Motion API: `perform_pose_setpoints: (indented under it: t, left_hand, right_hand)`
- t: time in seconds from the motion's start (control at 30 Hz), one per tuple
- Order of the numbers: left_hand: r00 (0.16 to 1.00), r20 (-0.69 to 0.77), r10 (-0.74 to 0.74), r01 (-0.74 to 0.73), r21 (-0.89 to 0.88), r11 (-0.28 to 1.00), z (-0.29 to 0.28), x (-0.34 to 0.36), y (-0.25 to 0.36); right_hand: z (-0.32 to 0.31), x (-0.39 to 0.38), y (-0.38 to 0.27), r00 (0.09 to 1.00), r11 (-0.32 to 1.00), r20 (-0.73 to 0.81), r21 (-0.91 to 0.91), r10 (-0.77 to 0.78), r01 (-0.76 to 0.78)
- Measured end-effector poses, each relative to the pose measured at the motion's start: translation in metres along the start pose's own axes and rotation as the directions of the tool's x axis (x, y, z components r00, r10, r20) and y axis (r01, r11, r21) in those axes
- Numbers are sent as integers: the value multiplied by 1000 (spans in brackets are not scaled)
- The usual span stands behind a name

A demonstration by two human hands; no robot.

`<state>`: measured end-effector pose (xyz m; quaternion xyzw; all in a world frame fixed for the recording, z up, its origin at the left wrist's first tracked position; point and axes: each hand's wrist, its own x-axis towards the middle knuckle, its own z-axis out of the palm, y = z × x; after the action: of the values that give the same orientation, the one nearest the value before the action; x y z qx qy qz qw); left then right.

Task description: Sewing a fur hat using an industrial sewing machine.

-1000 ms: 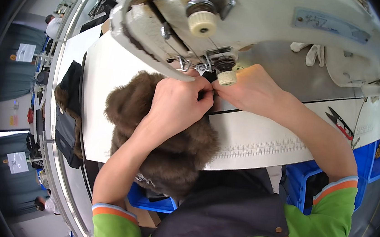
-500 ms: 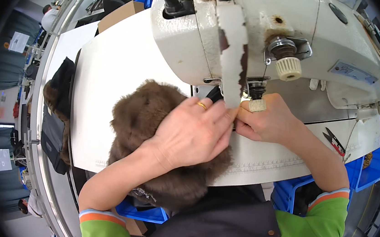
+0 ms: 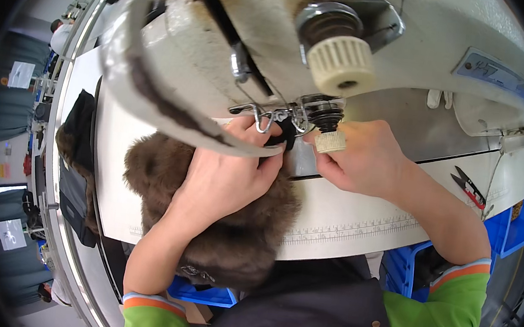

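Note:
Under the head of a white sewing machine [image 3: 425, 40] lies a brown furry piece [image 3: 228, 248], shaped rather like a hat, with a strip of black fabric [image 3: 285, 133] at its upper end. My left hand [image 3: 226, 176] rests over the fur, its fingers and thumb closed round the black fabric beside the presser area. Just right of the needle area is my right hand [image 3: 367, 155], its fingers curled together. A cream tension knob [image 3: 331, 142] covers part of its fingertips, so what they pinch is hidden. The needle itself is hard to make out.
Red-handled thread snips [image 3: 471, 188] lie right on the white worktable [image 3: 356, 229], which has a printed ruler along its front edge. Blue bins [image 3: 519, 213] hang at the right and below. More black and brown furry pieces [image 3: 79, 127] lie at the left.
The view has come closer to the machine head, with its white curved strip now across the left. My left hand has drawn left, away from the right; the fur shifted slightly left too.

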<state>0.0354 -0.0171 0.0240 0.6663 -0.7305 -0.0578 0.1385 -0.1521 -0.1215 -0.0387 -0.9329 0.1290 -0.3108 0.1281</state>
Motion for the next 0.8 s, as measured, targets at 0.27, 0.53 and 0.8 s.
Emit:
perform_pose_setpoints:
  t: [0.27, 0.53, 0.8]
  left_hand:
    - [998, -2, -57, 56, -81, 995, 3, 3, 0]
    - [976, -197, -89, 98, 32, 995, 17, 3, 1]
    - [974, -69, -217, 224, 129, 966, -6, 0, 7]
  right_hand:
    - [4, 0, -7, 990, 992, 125, -101, -63, 76]
    - [5, 4, -14, 980, 988, 199, -151, -7, 38]
    - [9, 5, -9, 978, 994, 198, -68, -67, 82]
